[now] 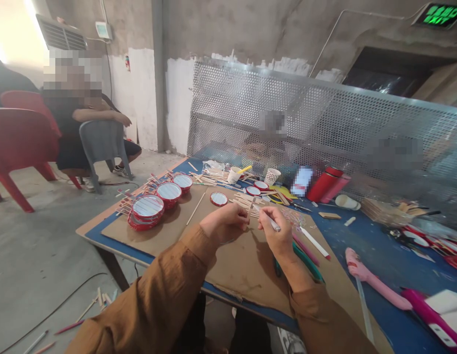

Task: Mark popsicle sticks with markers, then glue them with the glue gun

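Note:
My left hand (228, 221) is closed on a short flat wooden stick (252, 206), which stands upright between its fingertips above the cardboard. My right hand (277, 230) grips a slim white pen (273, 223), its tip pointing at the stick. Whether tip and stick touch, I cannot tell. Beneath my right wrist lies a tool with teal handles (305, 260), partly hidden. Beside it are a white marker with a red end (315, 242) and a pink stick-like thing (305, 250). A small red-rimmed round lid (218, 198) rests beyond my left hand.
Cardboard (236, 275) covers part of the blue table (335, 236). Red drum-like assemblies (147, 209) line its left side. Loose wooden sticks (246, 200), paper cups (235, 174) and a red bottle (325, 183) stand farther back. A pink glue gun (376, 282) lies right. A person sits on a grey chair (103, 142).

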`<state>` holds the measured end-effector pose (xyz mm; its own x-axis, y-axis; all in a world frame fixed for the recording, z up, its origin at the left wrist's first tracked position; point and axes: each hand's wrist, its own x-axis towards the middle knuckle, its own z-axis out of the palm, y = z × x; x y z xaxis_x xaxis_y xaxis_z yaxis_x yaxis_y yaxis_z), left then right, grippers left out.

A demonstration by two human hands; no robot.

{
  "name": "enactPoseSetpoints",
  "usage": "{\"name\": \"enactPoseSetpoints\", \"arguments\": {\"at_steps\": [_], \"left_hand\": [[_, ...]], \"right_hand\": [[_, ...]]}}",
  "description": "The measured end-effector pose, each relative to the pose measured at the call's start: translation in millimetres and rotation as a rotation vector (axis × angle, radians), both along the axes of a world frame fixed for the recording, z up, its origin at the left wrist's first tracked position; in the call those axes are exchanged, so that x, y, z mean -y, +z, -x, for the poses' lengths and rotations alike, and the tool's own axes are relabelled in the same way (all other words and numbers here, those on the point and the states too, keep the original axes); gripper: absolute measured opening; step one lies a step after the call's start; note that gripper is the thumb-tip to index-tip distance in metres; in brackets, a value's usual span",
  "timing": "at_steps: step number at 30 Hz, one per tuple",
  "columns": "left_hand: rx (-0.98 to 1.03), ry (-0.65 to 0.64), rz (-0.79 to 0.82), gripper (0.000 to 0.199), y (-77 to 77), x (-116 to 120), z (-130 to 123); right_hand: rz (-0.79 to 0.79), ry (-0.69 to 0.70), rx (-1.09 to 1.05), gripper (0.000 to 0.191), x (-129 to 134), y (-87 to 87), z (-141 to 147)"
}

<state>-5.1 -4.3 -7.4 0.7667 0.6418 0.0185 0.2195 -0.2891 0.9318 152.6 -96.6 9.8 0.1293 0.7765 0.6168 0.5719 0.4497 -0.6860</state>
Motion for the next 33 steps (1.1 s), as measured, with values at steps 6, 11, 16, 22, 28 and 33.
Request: {"name": "enactPoseSetpoints", "arguments": {"at_steps": [6, 11, 16, 22, 28, 33], "left_hand": [[0.002, -0.002, 0.014, 0.011, 1.9, 0.3, -0.7], [0.056, -0.011, 0.013, 0.011, -1.8, 0.7, 0.4], [0.039, -0.029, -0.023, 0.011, -2.0, -1.0, 1.3], [0.022, -0.012, -0.001, 0.012, 2.1, 0.3, 0.5], [0.073, -0.020, 0.033, 0.011, -1.3, 2.4, 1.1], [0.071, -0.021, 0.020, 0.012, -3.2, 0.4, 0.7]], "right_hand": [[-0.010, -0.008, 0.022, 0.023, -1.0, -0.8, 0.1], [-0.040, -0.163, 0.061, 0.025, -0.6, -0.5, -4.1], [-0.011, -0.122, 0.015, 0.027, 1.3, 1.9, -2.0], [-0.010, -0.060, 0.011, 0.025, 1.0, 3.0, 1.9], [0.012, -0.052, 0.025, 0.025, 0.8, 0.9, -0.4], [-0.031, -0.086, -0.008, 0.024, 3.1, 2.9, -1.3]]}}
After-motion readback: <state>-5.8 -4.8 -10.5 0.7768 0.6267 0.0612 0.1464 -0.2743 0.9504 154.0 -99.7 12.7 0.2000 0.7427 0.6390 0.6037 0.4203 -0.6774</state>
